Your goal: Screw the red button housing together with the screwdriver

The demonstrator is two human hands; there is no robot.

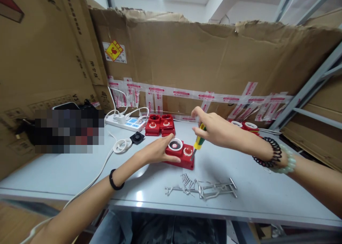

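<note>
The right hand [213, 129] is closed around a screwdriver [199, 141] with a yellow-and-green handle, fingers wrapped over the top of the handle and the tool held nearly upright, its tip down at the near right corner of a red box [181, 155]. The left hand [157, 152] lies flat against the box's left side — fingers stretched along its near edge, thumb up by the white ring [175, 144] on its top — pressing on it rather than gripping round it. Beside that ring the box carries a red button [187, 151]. The box sits on the grey table [66, 172], near the middle, just in front of the person.

Close to the front edge, just right of the box, lies a heap of screws [188, 181] tangled with bent wire clips [216, 188]. Behind the box stands a cluster of more red boxes [160, 124], and two further ones with white rings [247, 125] show behind the right wrist. To the left of the cluster are a white power strip [125, 122], a small black square part [137, 138] and a loose white ring [120, 146]; a white cable [91, 183] runs from there off the front of the table. A taped cardboard wall [213, 58] backs the table. The left wrist wears a black band [115, 180]; the right wears a black coil and pale beads [276, 156].
</note>
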